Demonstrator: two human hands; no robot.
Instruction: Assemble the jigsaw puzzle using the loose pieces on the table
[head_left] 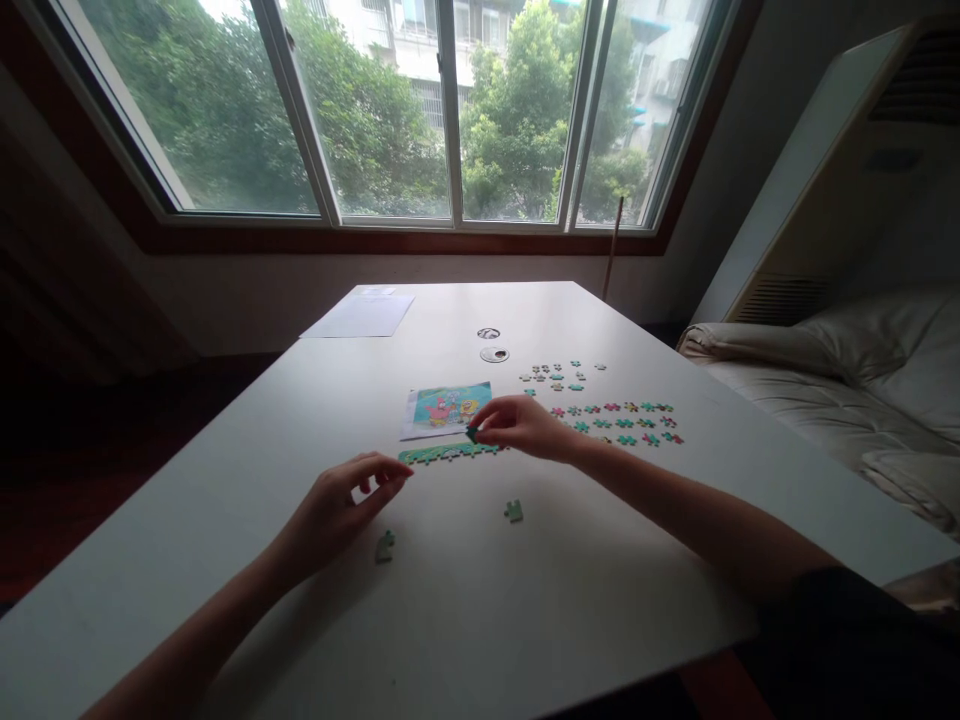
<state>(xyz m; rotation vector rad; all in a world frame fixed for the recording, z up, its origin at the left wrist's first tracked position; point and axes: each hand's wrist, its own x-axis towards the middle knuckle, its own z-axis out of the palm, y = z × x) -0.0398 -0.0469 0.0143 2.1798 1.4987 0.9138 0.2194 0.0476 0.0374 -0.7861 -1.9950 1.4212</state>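
My right hand [517,425] pinches a dark green jigsaw puzzle piece [472,434] between thumb and fingertips, just above the lower right corner of a printed cartoon picture [442,408]. Below that picture lies a joined strip of green puzzle pieces [450,453]; its right end runs under my right hand. My left hand [349,500] hovers by the strip's left end, thumb and forefinger brought together with nothing visible between them. Nearer to me, one loose puzzle piece [513,511] lies right of centre and another loose piece [385,547] sits beside my left hand.
Rows of loose puzzle pieces [625,424] lie to the right, partly behind my right hand. Two round discs [494,355] and white paper sheets [360,315] rest farther back on the white table [247,450]. A pale sofa [810,370] stands at the right, a window behind.
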